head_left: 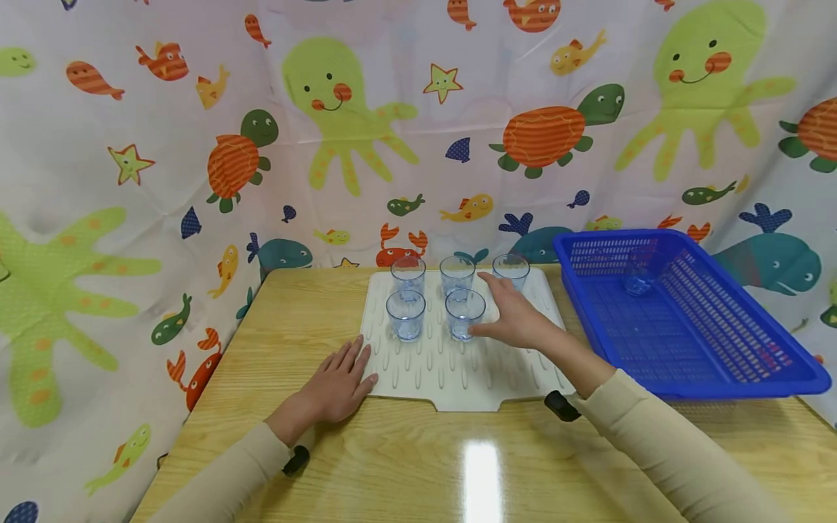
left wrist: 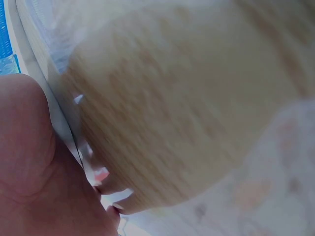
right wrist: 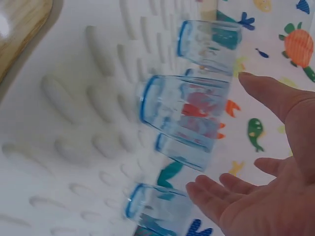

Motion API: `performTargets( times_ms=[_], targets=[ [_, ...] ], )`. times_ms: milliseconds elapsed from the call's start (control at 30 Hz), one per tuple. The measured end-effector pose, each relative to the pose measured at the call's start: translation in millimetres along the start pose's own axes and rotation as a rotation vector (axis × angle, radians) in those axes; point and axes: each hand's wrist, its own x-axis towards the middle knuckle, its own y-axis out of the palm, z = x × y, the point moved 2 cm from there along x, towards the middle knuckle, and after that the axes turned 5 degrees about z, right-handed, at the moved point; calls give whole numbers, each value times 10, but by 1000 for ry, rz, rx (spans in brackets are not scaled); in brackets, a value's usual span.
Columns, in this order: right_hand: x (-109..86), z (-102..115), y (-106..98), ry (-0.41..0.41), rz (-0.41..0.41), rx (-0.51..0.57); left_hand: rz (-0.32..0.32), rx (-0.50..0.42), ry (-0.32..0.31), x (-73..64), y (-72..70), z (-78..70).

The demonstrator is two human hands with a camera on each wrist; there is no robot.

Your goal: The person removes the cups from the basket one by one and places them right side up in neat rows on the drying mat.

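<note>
On a white ribbed drainboard [head_left: 418, 374] stand several clear bluish drinking glasses in two rows. My right hand [head_left: 513, 316] is held beside the front right glass [head_left: 465, 316], thumb and fingers spread wide. In the right wrist view a gap shows between the thumb and the nearest glass [right wrist: 184, 105], so the hand holds nothing. The front left glass [head_left: 406, 317] stands alongside. My left hand [head_left: 336, 385] lies flat with straight fingers at the board's left edge. In the left wrist view only part of that hand [left wrist: 29, 157] shows, close up.
A blue plastic basket [head_left: 654, 392] stands right of the board, with one glass [head_left: 637, 280] inside near its back left. The wooden table [head_left: 379, 465] carries everything. Behind it and at the left hangs a curtain [head_left: 405, 109] printed with sea animals.
</note>
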Motion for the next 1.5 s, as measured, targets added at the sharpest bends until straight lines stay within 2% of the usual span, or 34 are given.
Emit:
performTargets(
  times_ms=[300, 633, 833, 1067, 1500],
  targets=[
    [-201, 68, -218, -29, 11, -104, 0, 16, -14, 16, 42, 55],
    [-346, 66, -437, -36, 48, -167, -25, 13, -3, 11, 42, 58],
    [-436, -34, -566, -22, 70, -206, -26, 16, -3, 7, 16, 36],
    [-510, -196, -702, -11, 40, -252, -25, 6, -4, -8, -10, 12],
    [-675, -412, -968, 19, 46, -236, -19, -5, -6, 16, 10, -1]
  ],
)
